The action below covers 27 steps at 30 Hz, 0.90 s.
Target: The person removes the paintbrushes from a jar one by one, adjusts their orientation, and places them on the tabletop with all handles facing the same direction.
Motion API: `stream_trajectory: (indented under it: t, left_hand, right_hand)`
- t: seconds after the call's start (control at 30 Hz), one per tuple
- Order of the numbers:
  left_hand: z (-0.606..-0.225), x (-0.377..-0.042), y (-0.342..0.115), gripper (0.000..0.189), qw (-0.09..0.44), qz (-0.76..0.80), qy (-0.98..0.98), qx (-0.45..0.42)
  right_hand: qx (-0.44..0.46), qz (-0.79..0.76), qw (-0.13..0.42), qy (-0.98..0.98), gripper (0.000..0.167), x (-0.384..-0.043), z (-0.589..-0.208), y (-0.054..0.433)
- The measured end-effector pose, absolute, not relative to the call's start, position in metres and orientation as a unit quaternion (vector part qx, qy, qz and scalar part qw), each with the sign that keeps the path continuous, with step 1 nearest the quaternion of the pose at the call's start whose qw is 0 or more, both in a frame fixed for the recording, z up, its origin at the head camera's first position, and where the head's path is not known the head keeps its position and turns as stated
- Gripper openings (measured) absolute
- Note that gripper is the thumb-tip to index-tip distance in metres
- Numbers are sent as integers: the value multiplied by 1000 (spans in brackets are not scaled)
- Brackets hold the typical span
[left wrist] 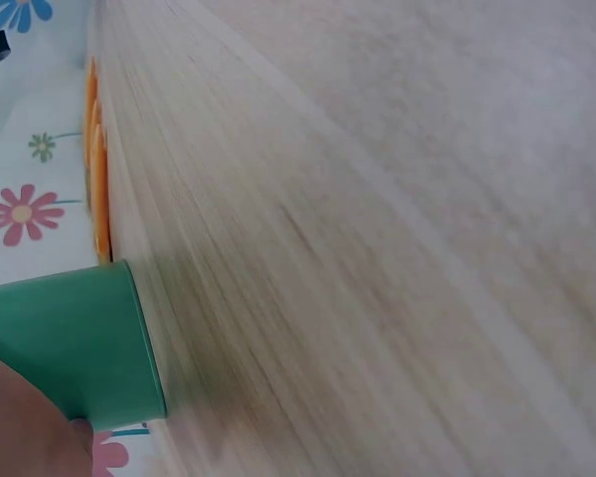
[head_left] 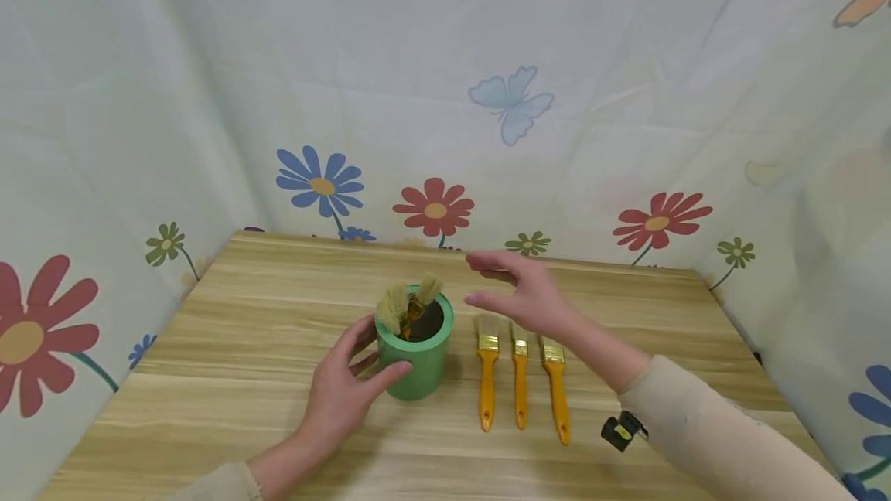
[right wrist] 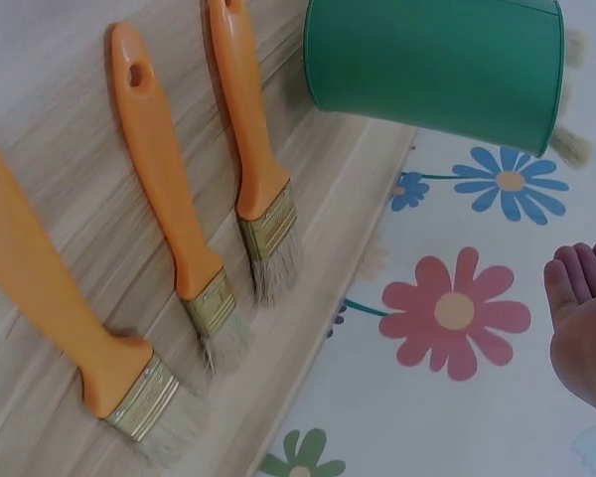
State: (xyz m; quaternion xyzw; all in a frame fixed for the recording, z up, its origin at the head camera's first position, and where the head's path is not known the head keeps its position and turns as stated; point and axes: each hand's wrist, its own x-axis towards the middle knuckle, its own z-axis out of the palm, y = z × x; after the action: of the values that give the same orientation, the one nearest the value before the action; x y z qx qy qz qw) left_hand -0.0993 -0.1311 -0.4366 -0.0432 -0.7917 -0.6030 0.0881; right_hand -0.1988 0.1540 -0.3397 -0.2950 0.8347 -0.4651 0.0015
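A green cylindrical pot (head_left: 416, 366) stands upright on the wooden table, with paintbrushes (head_left: 411, 308) inside it, bristles up; how many is hard to tell. My left hand (head_left: 348, 377) holds the pot from its left side, thumb across the front. In the air right of the pot is my right hand (head_left: 522, 292), fingers extended and nothing in them. Below it lie three paintbrushes with orange handles: a left one (head_left: 487, 385), a middle one (head_left: 520, 385) and a right one (head_left: 557, 393). The right wrist view shows their bristles and metal bands plainly.
The wood-grain table (head_left: 244, 331) ends at a white fabric backdrop (head_left: 390, 99) printed with flowers and a butterfly. Fabric also hangs along both sides. A small black device (head_left: 622, 431) is at my right sleeve.
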Motion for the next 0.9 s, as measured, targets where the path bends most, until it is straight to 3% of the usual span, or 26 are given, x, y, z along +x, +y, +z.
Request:
stream_trajectory:
  t: [0.9]
  left_hand:
    - [-442, -104, -133, 80, 97, -603, -790, -53]
  right_hand:
    - [-326, -462, -34, 824, 45, -210, -366, 111]
